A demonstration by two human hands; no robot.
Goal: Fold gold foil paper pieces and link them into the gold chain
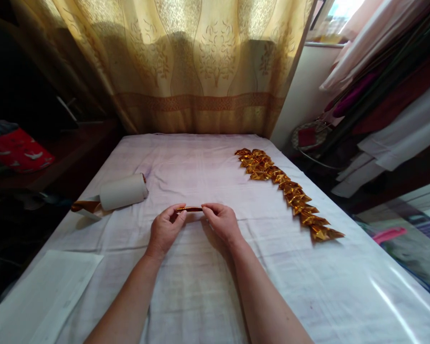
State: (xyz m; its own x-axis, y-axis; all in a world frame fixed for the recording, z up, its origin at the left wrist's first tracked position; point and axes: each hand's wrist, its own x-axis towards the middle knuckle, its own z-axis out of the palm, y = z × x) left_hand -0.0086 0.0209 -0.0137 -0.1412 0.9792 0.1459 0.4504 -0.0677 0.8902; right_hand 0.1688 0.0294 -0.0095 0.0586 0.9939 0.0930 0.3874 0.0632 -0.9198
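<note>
Near left corner of the surface point(186, 296): white paper point(46, 296), lying flat beside the left edge.
Left hand point(166, 229): thumb and fingers pinched together on the left end of a narrow gold strip point(192, 209).
Right hand point(224, 222): thumb and fingertips clamped on the strip's right end.
Gold strip: between the two hands, about midway between the left and right edges; contact with the surface cannot be told.
Left edge: pale roll point(123, 192), lying on its side, its loose end gold on one face.
Right edge: folded gold pieces point(298, 204), overlapping in a row toward the far right corner.
Far edge: patterned curtain point(200, 62), hanging just behind.
</note>
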